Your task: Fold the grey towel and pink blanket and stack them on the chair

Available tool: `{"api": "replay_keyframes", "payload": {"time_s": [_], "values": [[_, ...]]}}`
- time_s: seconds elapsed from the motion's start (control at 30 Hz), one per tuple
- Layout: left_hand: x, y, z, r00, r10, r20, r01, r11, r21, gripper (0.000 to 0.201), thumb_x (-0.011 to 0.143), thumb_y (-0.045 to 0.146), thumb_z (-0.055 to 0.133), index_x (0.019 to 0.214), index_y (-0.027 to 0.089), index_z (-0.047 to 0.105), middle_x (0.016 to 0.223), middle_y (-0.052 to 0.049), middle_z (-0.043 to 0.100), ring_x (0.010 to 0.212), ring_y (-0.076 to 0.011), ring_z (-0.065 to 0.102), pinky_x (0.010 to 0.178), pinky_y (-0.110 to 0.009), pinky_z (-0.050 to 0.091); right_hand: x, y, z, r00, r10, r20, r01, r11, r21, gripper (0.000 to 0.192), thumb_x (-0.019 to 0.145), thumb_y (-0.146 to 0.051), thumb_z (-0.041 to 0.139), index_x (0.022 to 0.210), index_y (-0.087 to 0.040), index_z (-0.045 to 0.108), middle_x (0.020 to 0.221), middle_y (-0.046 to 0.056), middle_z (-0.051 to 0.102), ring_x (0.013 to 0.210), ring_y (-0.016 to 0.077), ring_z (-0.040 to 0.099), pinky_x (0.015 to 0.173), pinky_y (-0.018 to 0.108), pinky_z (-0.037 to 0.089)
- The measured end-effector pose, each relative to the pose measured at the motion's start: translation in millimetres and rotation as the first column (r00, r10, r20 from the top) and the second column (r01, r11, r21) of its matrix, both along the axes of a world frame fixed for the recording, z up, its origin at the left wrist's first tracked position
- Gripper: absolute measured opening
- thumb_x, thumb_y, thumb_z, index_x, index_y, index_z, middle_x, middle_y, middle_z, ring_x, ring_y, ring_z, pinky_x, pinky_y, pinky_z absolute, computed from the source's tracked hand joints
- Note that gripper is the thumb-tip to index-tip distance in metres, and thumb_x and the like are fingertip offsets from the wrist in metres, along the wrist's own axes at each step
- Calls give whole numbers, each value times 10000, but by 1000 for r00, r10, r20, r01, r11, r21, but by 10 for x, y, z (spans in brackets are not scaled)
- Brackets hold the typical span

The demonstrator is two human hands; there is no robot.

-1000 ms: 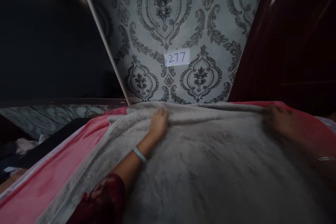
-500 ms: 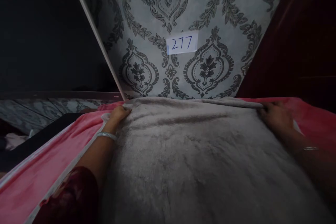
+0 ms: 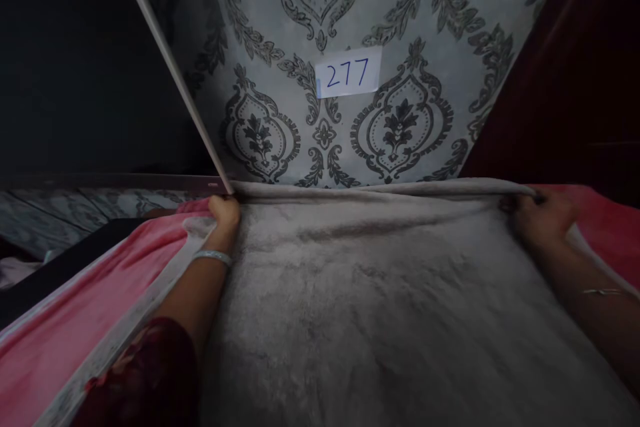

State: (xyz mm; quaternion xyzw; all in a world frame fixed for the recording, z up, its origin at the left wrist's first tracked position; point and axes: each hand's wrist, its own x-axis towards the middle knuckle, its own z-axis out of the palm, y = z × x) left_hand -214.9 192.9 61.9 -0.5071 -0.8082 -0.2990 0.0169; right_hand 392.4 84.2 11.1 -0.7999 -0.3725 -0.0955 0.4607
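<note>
A grey plush blanket lies spread in front of me, its far edge drawn into a long fold between my hands. My left hand is closed on the far left corner of that edge, close to the foot of the dark screen. At the far right, my right hand grips the other end of the edge, fingers wrapped round the fabric. Beneath and on both sides of the grey cloth shows a pink blanket with a pale border.
A large dark screen with a light frame stands at the left. Behind is patterned wallpaper bearing a paper label reading 277. A dark red panel rises at the right. A black surface lies at the left.
Both hands have pulled the far edge tauter. The right hand has moved outward to the right, and the left slightly left and up. The edge is now a straighter fold.
</note>
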Motion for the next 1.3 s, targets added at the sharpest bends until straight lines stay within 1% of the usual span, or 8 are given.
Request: {"api": "replay_keyframes", "payload": {"time_s": [0.23,0.47,0.57,0.7,0.8,1.0,1.13,1.3], "values": [[175,-74,-124,968,-188,-164,162,974,-159,528,960,267,434,1442,71,522,1442,-220,573,1409,-334,469,1148,-477,395,-179,-74,-73,970,203,137,-161,951,-265,484,862,-203,458,1284,-58,645,1334,246,585,1284,328,490,1119,423,360],[384,-204,44,956,-175,-237,86,935,-343,513,986,312,333,1193,0,683,1222,-307,674,1165,-408,646,967,-500,500,-371,-256,213,956,210,207,-130,930,-343,579,925,-249,445,1464,-43,496,1567,230,394,1399,346,435,1164,446,357],[840,-516,111,864,-392,-316,285,898,-334,479,974,410,408,1123,85,727,1061,-224,736,1038,-373,687,907,-463,521,-813,-364,349,824,454,338,-344,876,-339,532,986,-392,394,1434,-157,559,1501,144,514,1328,334,523,1129,478,413],[1513,-885,-107,380,-852,-360,806,496,-322,514,994,493,419,1415,247,579,1457,-109,586,1377,-314,491,1171,-493,342,-1556,-438,101,418,851,320,-643,525,-557,621,989,-559,393,1557,-312,417,1600,32,406,1468,338,363,1172,537,360],[1707,-906,-359,270,-920,-285,827,373,-421,641,994,564,404,1574,293,364,1654,-74,340,1540,-311,245,1241,-557,185,-1834,-438,-176,296,920,256,-630,389,-672,654,1005,-622,345,1600,-352,312,1673,9,236,1545,340,165,1207,608,250],[1382,-724,-388,372,-870,-324,738,489,-464,616,1018,530,348,1581,282,353,1660,-81,317,1545,-296,243,1241,-557,165,-1494,-377,-225,417,864,282,-542,486,-686,643,1017,-612,291,1600,-341,309,1671,40,235,1540,314,199,1216,627,190],[759,-895,-208,565,-752,-340,618,658,-430,536,1012,427,417,1524,273,456,1638,-80,366,1543,-306,244,1234,-566,159,-597,-629,-249,705,670,232,-362,621,-695,623,1000,-559,323,1566,-305,382,1640,78,322,1513,345,271,1164,663,275],[27,-1406,106,854,-471,-219,422,875,-236,448,957,432,605,1352,221,589,1458,-109,556,1333,-319,512,1094,-553,425,619,-1387,-276,909,416,35,-277,664,-694,519,953,-450,455,1394,-203,574,1517,180,488,1428,415,400,1081,678,378]]}}
